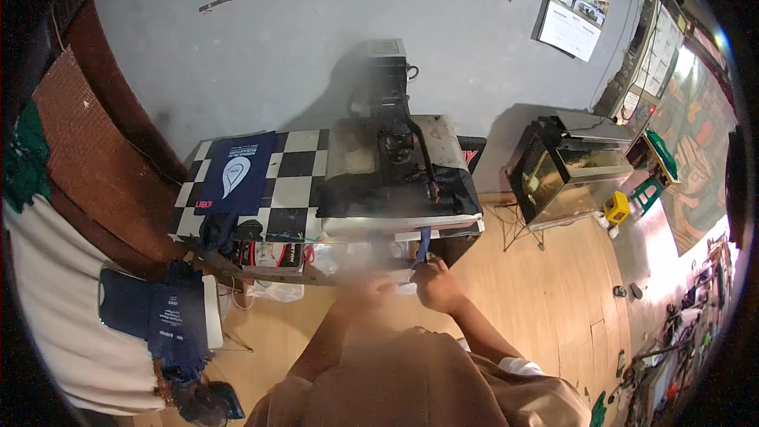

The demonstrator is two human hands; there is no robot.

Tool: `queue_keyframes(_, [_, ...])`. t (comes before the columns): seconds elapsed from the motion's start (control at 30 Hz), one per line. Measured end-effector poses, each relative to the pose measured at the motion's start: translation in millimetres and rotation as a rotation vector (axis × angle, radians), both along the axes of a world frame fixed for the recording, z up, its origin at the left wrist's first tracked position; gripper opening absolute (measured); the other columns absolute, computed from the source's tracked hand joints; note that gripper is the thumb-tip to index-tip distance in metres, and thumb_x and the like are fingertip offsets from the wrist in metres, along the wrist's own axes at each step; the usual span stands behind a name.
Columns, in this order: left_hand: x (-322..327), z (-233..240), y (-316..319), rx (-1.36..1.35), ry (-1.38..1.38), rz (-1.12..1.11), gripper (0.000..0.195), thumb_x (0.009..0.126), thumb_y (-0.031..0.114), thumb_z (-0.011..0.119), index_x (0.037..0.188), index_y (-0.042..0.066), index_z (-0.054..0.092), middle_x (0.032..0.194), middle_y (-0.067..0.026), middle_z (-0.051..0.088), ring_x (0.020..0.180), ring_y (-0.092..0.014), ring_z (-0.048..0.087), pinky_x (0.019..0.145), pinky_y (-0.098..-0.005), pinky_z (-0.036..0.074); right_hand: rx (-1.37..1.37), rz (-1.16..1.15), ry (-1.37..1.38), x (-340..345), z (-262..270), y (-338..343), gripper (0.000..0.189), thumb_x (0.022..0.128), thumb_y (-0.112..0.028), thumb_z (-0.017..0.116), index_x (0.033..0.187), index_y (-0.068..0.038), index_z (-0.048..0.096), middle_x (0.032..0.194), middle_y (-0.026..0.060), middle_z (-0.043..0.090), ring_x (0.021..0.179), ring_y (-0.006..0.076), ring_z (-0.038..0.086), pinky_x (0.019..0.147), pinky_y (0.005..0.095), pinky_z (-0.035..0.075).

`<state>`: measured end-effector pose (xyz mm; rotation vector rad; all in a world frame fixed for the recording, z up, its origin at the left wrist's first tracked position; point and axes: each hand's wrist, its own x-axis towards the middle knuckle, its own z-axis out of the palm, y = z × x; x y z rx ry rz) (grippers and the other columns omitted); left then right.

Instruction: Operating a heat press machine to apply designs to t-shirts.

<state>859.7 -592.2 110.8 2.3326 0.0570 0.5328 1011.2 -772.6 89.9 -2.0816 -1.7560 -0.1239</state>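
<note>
A heat press (396,136) stands on a black-and-white checkered table (295,175) against the wall. Dark cloth lies over the front of its plate, and a white pad edge shows beneath. From that front edge hangs a dark blue fabric strap (424,244); its lower end is in the fingers of my right hand (437,286). Beside it, in front of the table, is my left hand (369,292). A hazy smear over the picture's middle blurs that hand, so its grip is unclear. Left of the press lies a navy cloth bag (240,175) with white print.
Several navy printed bags (177,320) are stacked on a low stand at left. Boxes and plastic bags fill the shelf (278,255) under the tabletop. To the right are a glass aquarium (569,175), a yellow stool (616,206) and a green stool (647,194). A calendar (575,6) hangs above.
</note>
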Motion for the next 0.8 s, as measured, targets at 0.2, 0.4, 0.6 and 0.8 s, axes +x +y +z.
queue_keyframes(0.2, [-1, 14, -3, 0.101, 0.076, 0.032, 0.015, 0.082, 0.021, 0.065, 0.086, 0.008, 0.071, 0.087, -0.0119, 0.066, 0.090, -0.033, 0.063, 0.083, -0.0457, 0.046, -0.062, 0.139, 0.011, -25, 40, 5, 0.015, 0.083, -0.013, 0.058, 0.091, -0.007, 0.069, 0.077, 0.0103, 0.063, 0.083, 0.0255, 0.064, 0.117, 0.0510, 0.022])
queue_keyframes(0.4, [-1, 13, 6, 0.105, 0.127, -0.011, 0.013, 0.081, 0.021, 0.066, 0.087, 0.010, 0.071, 0.083, -0.0087, 0.067, 0.087, -0.028, 0.062, 0.093, -0.0429, 0.038, 0.024, 0.129, 0.242, -19, 38, 6, 0.018, 0.083, -0.017, 0.059, 0.097, -0.012, 0.069, 0.081, 0.0109, 0.066, 0.084, 0.0285, 0.064, 0.107, 0.0500, 0.037])
queue_keyframes(0.6, [-7, 29, 11, 0.147, -0.068, 0.078, 0.011, 0.080, 0.022, 0.069, 0.086, 0.013, 0.071, 0.081, -0.0045, 0.066, 0.088, -0.024, 0.061, 0.102, -0.0427, 0.030, -0.043, 0.068, 0.269, -6, 60, -3, 0.012, 0.086, -0.013, 0.060, 0.093, -0.010, 0.070, 0.080, 0.0117, 0.067, 0.081, 0.0312, 0.063, 0.084, 0.0424, 0.048])
queue_keyframes(0.8, [-6, 29, 17, 0.249, -0.052, 0.103, 0.009, 0.082, 0.023, 0.068, 0.084, 0.014, 0.069, 0.087, -0.0009, 0.066, 0.097, -0.020, 0.060, 0.109, -0.0491, 0.023, -0.195, 0.032, 0.245, 5, 54, -9, 0.013, 0.085, -0.017, 0.062, 0.094, -0.011, 0.069, 0.082, 0.0140, 0.067, 0.080, 0.0346, 0.063, 0.072, 0.0439, 0.050])
